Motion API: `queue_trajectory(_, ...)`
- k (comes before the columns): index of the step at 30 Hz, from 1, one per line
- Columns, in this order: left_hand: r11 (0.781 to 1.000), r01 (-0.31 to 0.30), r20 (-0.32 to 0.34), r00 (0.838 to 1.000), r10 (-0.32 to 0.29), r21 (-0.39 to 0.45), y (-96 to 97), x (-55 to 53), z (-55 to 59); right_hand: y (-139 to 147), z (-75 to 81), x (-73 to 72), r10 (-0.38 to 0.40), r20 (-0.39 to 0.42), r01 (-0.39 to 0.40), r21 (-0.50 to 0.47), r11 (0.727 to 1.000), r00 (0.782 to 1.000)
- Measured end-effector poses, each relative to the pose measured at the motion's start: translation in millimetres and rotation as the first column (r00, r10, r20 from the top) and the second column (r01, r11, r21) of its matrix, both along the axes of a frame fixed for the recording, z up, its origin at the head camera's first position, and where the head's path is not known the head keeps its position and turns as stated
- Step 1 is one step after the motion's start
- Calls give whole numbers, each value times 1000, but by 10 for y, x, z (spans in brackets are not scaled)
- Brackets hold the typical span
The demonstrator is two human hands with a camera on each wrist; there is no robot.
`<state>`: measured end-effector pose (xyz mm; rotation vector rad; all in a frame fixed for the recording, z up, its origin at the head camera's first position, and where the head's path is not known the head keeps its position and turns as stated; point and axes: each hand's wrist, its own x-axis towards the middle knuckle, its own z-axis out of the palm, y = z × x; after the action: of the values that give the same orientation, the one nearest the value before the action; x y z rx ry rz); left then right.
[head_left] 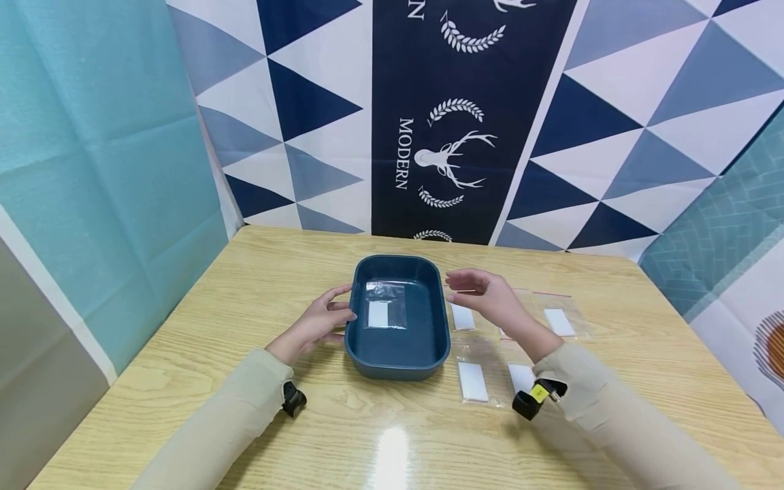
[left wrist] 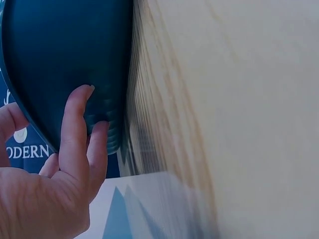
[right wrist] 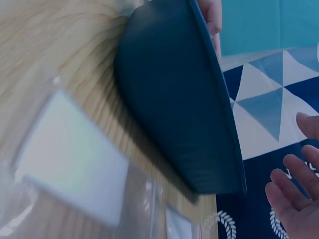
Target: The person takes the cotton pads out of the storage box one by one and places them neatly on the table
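Note:
A dark blue rectangular tub (head_left: pixel 398 367) with rounded corners stands on the table. Inside it lies a clear zip bag (head_left: pixel 395 313) containing a white card (head_left: pixel 378 314). My left hand (head_left: pixel 315 323) is at the tub's left side, its fingertips against the outer wall, as the left wrist view shows. Just off the right rim hovers my right hand (head_left: pixel 490 296), fingers loosely extended and holding nothing. Below and around it are several more clear bags with white cards, such as a front bag (head_left: pixel 473 381) and a far-right bag (head_left: pixel 559 321); the right arm partly covers some.
The wooden table (head_left: pixel 245 286) carries the tub and bags. A patterned cloth (head_left: pixel 324 122) hangs behind its far edge, and a teal cloth (head_left: pixel 122 150) hangs at the left. A round printed motif (head_left: pixel 773 347) shows at the far right.

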<state>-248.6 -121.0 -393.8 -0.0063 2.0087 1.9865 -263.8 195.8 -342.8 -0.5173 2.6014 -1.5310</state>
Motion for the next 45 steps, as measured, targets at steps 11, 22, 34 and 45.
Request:
queue_trajectory(11, 1000, -12, 5, 1000, 12, -16, 20, 5, 13, -257, 69, -130, 1, 18, 0, -9, 1000, 1000)
queue_trajectory(22, 1000, -8, 2, 1000, 8, -17, 19, 7, 20, -531, 158, -265, -12, 25, 12, -17, 1000, 1000)
queue_trajectory(34, 1000, -14, 11, 1000, 14, -21, 13, 1, 17, -869, 131, -476, -35, 34, 37, -76, 996, 999)
queue_trajectory(45, 999, -5, 7, 1000, 5, -33, 9, -3, 16, -1135, 29, -693, -85, 100, 94, -91, 991, 991)
